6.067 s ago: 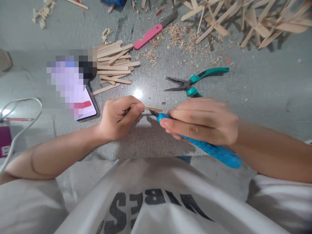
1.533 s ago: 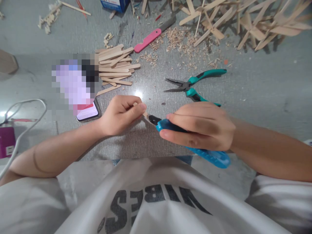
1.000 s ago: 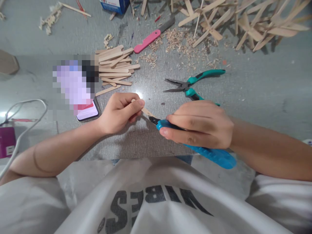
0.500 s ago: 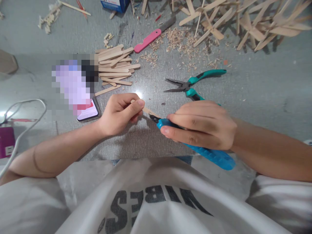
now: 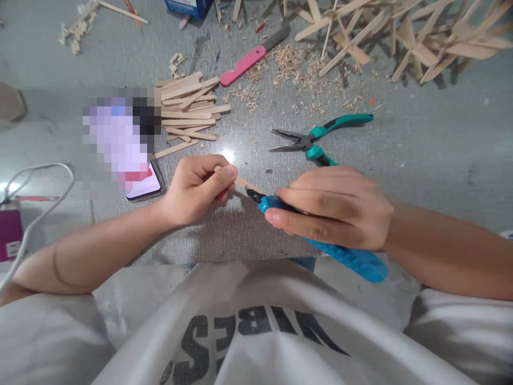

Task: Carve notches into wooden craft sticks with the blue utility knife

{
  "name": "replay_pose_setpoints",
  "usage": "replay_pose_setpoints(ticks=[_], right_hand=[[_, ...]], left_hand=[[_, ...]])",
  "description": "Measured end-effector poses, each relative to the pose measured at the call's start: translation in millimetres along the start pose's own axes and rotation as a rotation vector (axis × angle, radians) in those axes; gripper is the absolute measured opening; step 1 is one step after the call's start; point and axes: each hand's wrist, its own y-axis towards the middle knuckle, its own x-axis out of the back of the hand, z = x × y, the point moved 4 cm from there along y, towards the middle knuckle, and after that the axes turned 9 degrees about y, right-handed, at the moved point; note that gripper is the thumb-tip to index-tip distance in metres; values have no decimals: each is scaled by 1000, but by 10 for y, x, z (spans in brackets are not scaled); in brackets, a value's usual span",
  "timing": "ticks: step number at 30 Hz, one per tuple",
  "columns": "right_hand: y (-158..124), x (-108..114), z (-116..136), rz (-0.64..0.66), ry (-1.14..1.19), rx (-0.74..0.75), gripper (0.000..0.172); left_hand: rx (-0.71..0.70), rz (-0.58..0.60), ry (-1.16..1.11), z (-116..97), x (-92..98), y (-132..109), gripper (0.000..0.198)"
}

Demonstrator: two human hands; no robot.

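Observation:
Between thumb and fingers, my left hand (image 5: 202,187) pinches one end of a flat wooden craft stick (image 5: 241,182). The stick slants down to the right, toward my other hand. My right hand (image 5: 336,206) is wrapped round blue-handled cutting pliers (image 5: 360,262), whose dark jaws lie against the stick's middle. The stick's far end is hidden by the right fingers. Just beyond my right hand, long-nose pliers (image 5: 306,141) with green handles lie on the table, jaws apart, one handle partly covered by that hand.
Several loose craft sticks (image 5: 188,115) are heaped beside a partly blurred phone (image 5: 144,184). A pink-handled blade (image 5: 244,65) lies by wood shavings (image 5: 292,64). Assembled stick pieces (image 5: 425,43) crowd the back right. A white cable (image 5: 66,171) loops at left; a blue box (image 5: 188,6) stands behind.
Both hands keep nearly the same pose on the stick and cutting pliers. My right hand and the plier handles have shifted very slightly right and down.

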Motion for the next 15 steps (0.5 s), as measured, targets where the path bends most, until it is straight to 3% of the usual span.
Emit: replay_pose_setpoints(ticks=[15], right_hand=[[21,-11,-25,-6,26,-62,21]], left_hand=[[-69,-31,197,-71,14,-44,50]])
